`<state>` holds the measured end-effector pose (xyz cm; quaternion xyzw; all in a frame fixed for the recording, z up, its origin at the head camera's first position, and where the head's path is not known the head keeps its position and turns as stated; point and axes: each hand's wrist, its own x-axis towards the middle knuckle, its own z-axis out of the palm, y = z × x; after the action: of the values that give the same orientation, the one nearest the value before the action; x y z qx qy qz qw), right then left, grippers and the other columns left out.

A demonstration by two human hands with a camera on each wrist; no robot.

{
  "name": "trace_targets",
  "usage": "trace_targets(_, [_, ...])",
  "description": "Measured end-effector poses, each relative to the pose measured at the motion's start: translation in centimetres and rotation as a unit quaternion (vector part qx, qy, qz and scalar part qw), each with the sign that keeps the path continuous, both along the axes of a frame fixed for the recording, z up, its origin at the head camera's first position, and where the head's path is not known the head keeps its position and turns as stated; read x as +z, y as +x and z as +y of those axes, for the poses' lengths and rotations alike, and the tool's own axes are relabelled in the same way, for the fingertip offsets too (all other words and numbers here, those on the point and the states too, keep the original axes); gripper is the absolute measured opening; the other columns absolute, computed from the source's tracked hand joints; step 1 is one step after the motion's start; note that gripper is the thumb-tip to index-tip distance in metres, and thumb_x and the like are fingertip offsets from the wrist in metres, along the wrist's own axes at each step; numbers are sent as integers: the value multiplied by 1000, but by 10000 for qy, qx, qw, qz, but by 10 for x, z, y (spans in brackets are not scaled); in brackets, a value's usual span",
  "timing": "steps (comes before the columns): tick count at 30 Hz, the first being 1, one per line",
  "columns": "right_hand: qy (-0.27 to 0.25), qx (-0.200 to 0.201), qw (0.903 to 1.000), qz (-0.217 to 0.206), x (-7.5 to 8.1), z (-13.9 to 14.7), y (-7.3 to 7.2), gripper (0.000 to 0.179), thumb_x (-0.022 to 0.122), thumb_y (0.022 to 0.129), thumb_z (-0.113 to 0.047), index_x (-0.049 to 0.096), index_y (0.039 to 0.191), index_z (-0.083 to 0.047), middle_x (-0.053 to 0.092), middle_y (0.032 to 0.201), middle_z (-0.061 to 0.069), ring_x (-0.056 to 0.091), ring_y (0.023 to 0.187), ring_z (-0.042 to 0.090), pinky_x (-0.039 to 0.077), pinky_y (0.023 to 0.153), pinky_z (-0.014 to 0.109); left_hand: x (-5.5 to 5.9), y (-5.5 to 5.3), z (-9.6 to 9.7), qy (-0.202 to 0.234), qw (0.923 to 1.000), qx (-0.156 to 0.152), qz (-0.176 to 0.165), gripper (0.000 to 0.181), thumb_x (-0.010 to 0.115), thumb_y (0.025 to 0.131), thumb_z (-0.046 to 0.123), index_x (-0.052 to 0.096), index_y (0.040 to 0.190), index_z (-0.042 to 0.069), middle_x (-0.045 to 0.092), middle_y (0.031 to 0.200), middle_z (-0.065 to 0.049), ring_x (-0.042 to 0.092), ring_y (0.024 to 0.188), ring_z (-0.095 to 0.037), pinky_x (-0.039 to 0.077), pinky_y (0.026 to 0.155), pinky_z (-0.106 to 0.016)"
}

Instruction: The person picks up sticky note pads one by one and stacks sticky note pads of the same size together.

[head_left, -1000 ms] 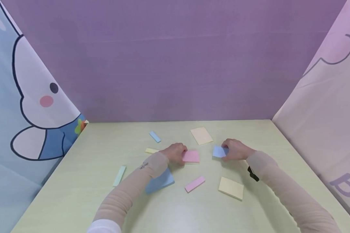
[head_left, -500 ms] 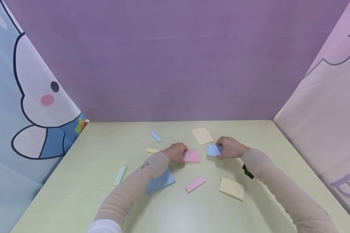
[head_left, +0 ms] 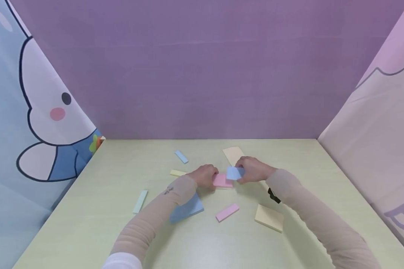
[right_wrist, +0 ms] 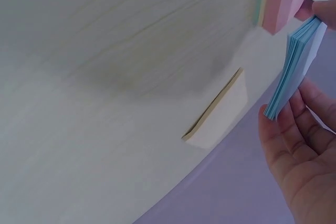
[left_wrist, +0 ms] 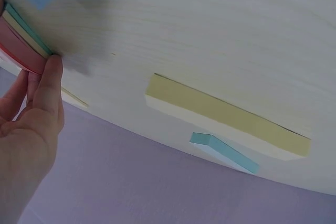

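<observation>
1. Both hands are pinching — the left hand (head_left: 204,176) is gripping the left side of a layered pink stack (head_left: 219,180), and the right hand (head_left: 254,170) is holding a small blue pad (head_left: 234,173) between thumb and fingers.
2. That blue pad is poking out left of the right fingertips, tilting up off the table (head_left: 188,244), its sheets fanning slightly. From the head view it's overlapping the stack's right part; whether they're touching, I can't tell.
3. Under the pink, the stack is showing yellowish and green layers in the wrist views.
4. Stuff lying around: a blue strip (head_left: 181,157) farther back, a mint strip (head_left: 140,201) off left, a pink strip (head_left: 227,212) and a cream pad (head_left: 269,219) nearer the person.
5. Blocking things: the left sleeve (head_left: 139,231) is covering part of a big blue pad (head_left: 189,208), the left hand is hiding one end of a yellow strip (head_left: 178,173), and the right hand is overlapping a peach pad (head_left: 231,154).
6. Writing: small dark print (head_left: 168,191) is running along the left cuff — too tiny to read.
</observation>
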<state>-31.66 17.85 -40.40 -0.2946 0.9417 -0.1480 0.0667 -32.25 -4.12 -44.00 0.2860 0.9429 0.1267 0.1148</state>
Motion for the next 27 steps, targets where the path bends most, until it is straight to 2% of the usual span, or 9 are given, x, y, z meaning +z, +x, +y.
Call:
trace_targets(7, [-29,134,9998,-156,-6,-13,-1,50,75,67,-32,62,104,-2,58,98,3,51,83,15,44,75,28,0,1,0,43,10000,-16,50,51,79,64,16,62,110,5,59,95,-3,52,84,-14,43,80,-24])
trace_targets(15, [25,202,9997,-148,-8,-22,0,47,77,66,-33,64,100,-4,58,94,1,51,82,14,44,73,28,2,0,1,51,10000,-38,40,53,79,65,17,60,113,4,59,98,-4,52,85,-14,44,80,-24])
trace_targets(19, [3,325,9994,-149,-8,-27,1,46,77,66,-32,64,99,-3,59,94,2,52,81,14,44,72,27,2,-1,0,65,9999,-74,85,51,79,64,17,61,110,3,60,96,-4,52,83,-14,44,77,-23])
trace_targets(27, [107,304,9992,-226,-15,-32,0,44,77,66,-29,64,100,-5,58,96,1,51,82,14,43,72,28,-1,-2,0,180,9995,-184,164,48,80,62,16,62,105,3,60,91,-4,52,79,-13,43,73,-22])
